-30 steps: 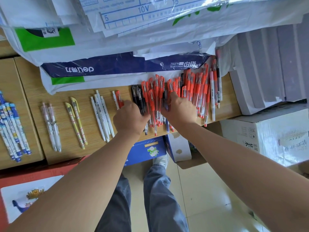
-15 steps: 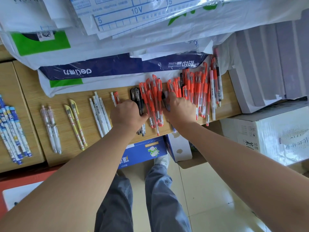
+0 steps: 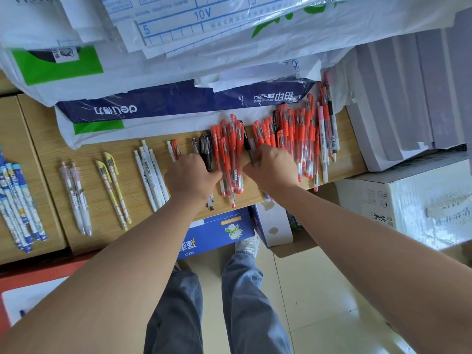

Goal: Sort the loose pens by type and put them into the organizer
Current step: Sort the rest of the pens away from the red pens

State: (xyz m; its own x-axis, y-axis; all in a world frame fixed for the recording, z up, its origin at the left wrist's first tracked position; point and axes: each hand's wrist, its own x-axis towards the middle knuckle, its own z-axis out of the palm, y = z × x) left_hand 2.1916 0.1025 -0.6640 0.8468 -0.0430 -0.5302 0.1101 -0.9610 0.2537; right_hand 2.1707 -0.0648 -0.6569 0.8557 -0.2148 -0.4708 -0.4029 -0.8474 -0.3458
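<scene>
From the head camera I see the left hand (image 3: 190, 178) knuckles-up over the black pens (image 3: 205, 152), its thumb against the red pens (image 3: 231, 154) lying on the wooden shelf (image 3: 86, 154). The right hand (image 3: 272, 169) curls at that bunch's other side. Both hands' fingertips are tucked under, so I cannot tell whether either grasps anything.

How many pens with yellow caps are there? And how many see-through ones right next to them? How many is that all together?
Yellow-capped pens: 2
See-through pens: 2
Total: 4
</scene>
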